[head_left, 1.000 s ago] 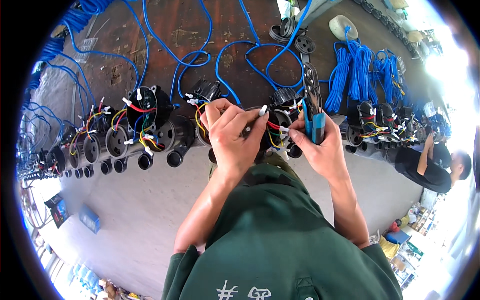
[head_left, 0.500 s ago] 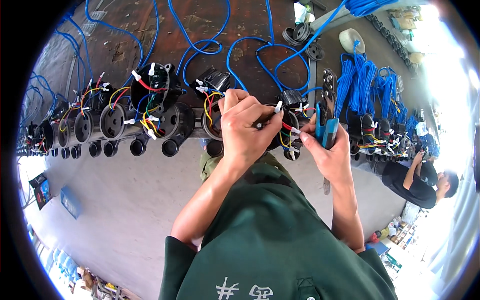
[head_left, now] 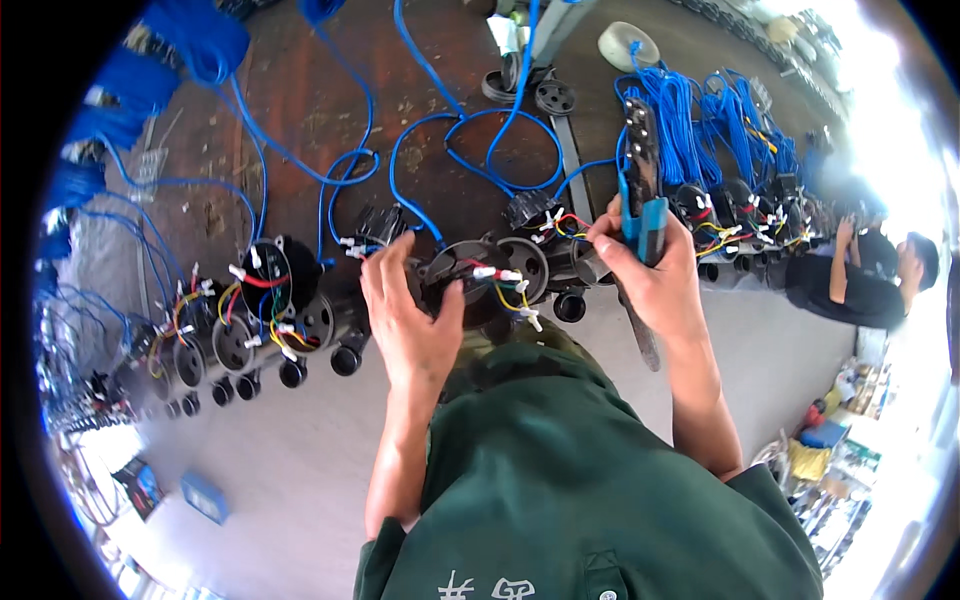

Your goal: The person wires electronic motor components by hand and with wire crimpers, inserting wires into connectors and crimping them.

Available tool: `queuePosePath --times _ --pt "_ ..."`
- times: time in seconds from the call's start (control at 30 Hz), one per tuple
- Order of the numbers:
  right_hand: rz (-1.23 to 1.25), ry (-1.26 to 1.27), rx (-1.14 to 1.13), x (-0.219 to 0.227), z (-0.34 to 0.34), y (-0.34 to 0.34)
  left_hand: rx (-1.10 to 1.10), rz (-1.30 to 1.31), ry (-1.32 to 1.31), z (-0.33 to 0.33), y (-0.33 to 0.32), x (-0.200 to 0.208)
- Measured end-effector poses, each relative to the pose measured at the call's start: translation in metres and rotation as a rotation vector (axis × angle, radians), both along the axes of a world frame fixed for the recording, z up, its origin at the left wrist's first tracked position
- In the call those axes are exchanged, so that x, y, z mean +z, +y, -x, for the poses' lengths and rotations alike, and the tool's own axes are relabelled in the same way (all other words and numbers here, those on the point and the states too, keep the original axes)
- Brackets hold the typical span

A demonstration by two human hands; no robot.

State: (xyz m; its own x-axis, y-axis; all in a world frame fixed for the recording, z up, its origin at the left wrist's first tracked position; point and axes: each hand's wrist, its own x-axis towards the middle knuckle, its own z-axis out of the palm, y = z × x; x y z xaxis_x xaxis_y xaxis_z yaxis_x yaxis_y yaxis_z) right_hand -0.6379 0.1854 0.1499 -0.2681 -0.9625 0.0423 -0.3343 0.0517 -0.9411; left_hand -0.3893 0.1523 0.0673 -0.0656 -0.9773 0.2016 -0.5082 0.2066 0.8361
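Observation:
My left hand [head_left: 408,315] is curved round the left side of a black round housing [head_left: 475,262], with its thumb on the near edge. Red, yellow and other coloured wires with white connectors [head_left: 515,285] hang from that housing, in front of a grey round casing. In my right hand [head_left: 660,275] is a pair of crimping pliers [head_left: 642,150] with blue grips, its dark metal head pointing away from me. Just left of the right fingers, wires with white connectors [head_left: 560,225] stick out of another black part [head_left: 528,210].
More black housings [head_left: 280,275] with wires line the bench edge on both sides. Blue cables [head_left: 520,120] loop over the brown bench top [head_left: 300,110], and bundled blue cable [head_left: 680,125] lies at right. A white roll [head_left: 628,45] stands behind. A co-worker [head_left: 860,285] is at far right.
My left hand has gone from pinching near a white connector to lying round the housing's left side. The view has turned and shifted right. The pliers stay in my right hand.

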Motion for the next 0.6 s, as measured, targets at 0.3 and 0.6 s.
queuePosePath --times 0.3,0.6 --pt "-0.145 0.388 -0.303 -0.047 0.062 0.084 -0.216 -0.16 -0.289 0.023 -0.079 0.029" --pt "-0.342 0.571 -0.261 -0.109 0.073 0.156 -0.385 -0.334 -0.528 0.047 -0.178 -0.052"
